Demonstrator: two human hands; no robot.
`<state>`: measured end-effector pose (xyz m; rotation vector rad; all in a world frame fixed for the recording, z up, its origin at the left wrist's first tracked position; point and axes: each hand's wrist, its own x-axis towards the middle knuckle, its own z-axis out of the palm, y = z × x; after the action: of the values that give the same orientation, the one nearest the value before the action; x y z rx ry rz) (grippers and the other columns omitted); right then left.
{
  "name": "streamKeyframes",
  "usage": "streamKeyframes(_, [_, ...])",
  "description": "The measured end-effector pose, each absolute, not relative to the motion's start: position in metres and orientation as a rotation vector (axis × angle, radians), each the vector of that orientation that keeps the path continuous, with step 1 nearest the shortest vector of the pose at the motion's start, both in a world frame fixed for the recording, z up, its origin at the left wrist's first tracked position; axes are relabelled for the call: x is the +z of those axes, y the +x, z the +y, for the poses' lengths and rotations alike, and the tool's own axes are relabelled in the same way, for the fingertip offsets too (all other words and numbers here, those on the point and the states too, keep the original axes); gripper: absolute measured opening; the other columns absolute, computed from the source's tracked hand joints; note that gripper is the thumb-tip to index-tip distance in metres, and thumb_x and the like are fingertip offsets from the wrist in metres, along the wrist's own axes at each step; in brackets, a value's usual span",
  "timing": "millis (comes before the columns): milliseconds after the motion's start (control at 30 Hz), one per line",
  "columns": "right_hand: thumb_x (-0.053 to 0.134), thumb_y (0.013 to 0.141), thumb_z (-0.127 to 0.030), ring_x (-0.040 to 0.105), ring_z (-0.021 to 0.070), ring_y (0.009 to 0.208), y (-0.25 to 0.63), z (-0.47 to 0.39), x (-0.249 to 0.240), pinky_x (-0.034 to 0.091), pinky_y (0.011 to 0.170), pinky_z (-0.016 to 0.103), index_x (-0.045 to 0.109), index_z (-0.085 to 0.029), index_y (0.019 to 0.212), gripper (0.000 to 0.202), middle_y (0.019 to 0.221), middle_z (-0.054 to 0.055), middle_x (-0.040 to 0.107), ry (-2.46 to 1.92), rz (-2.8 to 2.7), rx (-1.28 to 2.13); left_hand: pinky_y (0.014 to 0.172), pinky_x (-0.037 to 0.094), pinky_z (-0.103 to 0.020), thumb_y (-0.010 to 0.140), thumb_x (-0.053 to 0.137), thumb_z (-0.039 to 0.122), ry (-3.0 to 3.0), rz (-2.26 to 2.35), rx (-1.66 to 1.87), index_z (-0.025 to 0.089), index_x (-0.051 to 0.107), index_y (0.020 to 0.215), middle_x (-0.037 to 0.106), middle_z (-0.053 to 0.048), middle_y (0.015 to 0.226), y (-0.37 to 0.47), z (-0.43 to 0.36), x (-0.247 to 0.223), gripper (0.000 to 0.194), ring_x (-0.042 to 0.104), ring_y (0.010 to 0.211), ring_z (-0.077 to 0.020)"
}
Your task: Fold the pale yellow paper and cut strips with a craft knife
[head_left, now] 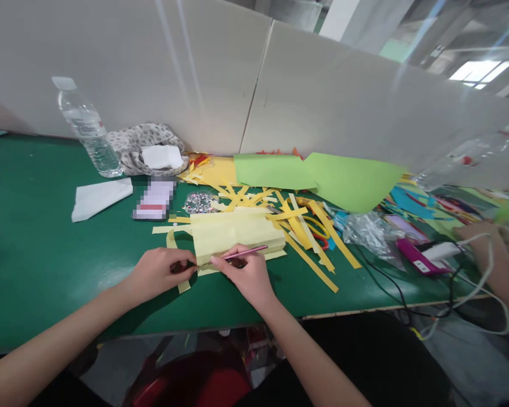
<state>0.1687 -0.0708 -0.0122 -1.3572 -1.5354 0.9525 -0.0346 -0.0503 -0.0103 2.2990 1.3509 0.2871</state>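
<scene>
A folded sheet of pale yellow paper (224, 232) lies on the green table in front of me, with creases running along its length. My left hand (163, 274) is at its lower left corner, thumb and fingers pinched together on the paper edge. A narrow pale yellow strip (172, 240) curls beside that hand and passes under it. In my right hand (246, 277) is a slim pink pen (250, 251), gripped near its tip. The tip points left along the lower fold, close to my left fingertips, which partly hide the contact.
Yellow paper strips (314, 263) and scissors (320, 226) lie to the right. Behind are green sheets (356, 181), a phone (155, 199), a water bottle (89, 133) and a cloth pouch (148, 141). Cables and a pink power bank (419, 257) lie near another person's arm (492, 260).
</scene>
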Motion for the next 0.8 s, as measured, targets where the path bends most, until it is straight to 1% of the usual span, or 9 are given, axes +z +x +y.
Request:
streamKeyframes(100, [0.07,0.068,-0.041,0.042,0.0106,0.046,0.173,-0.07,-0.01,0.033,0.044,0.023,0.059,-0.017,0.061,0.027,0.048,-0.003,0.048,-1.403,-1.504,0.96,0.052,0.028,-0.02,0.083,0.047,0.038,2.291,1.354,0.296,0.025,0.064,0.082,0.06,0.004,0.064,-0.035,-0.05,-0.011,0.022,0.053,0.057,-0.0111])
streamKeyframes(200, [0.069,0.069,-0.044,0.041,0.0105,0.045,0.182,-0.069,-0.009,0.03,0.042,0.022,0.058,-0.018,0.062,0.029,0.046,-0.004,0.046,-1.427,-1.489,0.964,0.052,0.028,-0.02,0.082,0.048,0.038,2.286,1.354,0.313,0.025,0.065,0.081,0.061,0.004,0.063,-0.035,-0.051,-0.012,0.021,0.053,0.057,-0.0107])
streamKeyframes(267, [0.069,0.069,-0.045,0.042,0.0111,0.045,0.191,-0.067,-0.01,0.032,0.043,0.023,0.057,-0.018,0.062,0.03,0.047,-0.003,0.048,-1.443,-1.486,0.962,0.052,0.029,-0.02,0.082,0.048,0.038,2.284,1.354,0.324,0.025,0.065,0.081,0.061,0.004,0.063,-0.035,-0.051,-0.012,0.021,0.053,0.057,-0.0107])
streamKeyframes(367, [0.068,0.069,-0.046,0.048,0.0125,0.048,0.206,-0.064,-0.01,0.038,0.045,0.024,0.058,-0.017,0.064,0.031,0.053,0.0,0.056,-1.46,-1.485,0.984,0.052,0.029,-0.02,0.083,0.048,0.039,2.284,1.358,0.329,0.025,0.065,0.081,0.061,0.004,0.063,-0.036,-0.051,-0.013,0.022,0.053,0.057,-0.0107])
streamKeyframes(467, [0.069,0.068,-0.046,0.049,0.0123,0.048,0.22,-0.062,-0.011,0.04,0.046,0.024,0.06,-0.016,0.066,0.031,0.058,0.003,0.061,-1.455,-1.475,0.973,0.052,0.029,-0.02,0.083,0.048,0.039,2.286,1.365,0.33,0.026,0.066,0.081,0.061,0.004,0.064,-0.036,-0.051,-0.013,0.023,0.053,0.057,-0.0109])
streamKeyframes(633, [0.07,0.068,-0.045,0.051,0.0117,0.048,0.244,-0.06,-0.012,0.042,0.046,0.024,0.062,-0.016,0.067,0.03,0.061,0.003,0.064,-1.45,-1.466,0.913,0.052,0.029,-0.02,0.083,0.048,0.041,2.296,1.366,0.323,0.026,0.067,0.081,0.062,0.004,0.064,-0.036,-0.051,-0.012,0.024,0.053,0.057,-0.0111])
streamKeyframes(800, [0.074,0.063,-0.045,0.053,0.0117,0.049,0.271,-0.056,-0.01,0.045,0.046,0.024,0.062,-0.016,0.065,0.031,0.063,0.003,0.066,-1.506,-1.38,0.872,0.051,0.029,-0.02,0.082,0.048,0.043,2.286,1.374,0.325,0.025,0.067,0.081,0.061,0.004,0.063,-0.035,-0.052,-0.011,0.026,0.052,0.055,-0.0103])
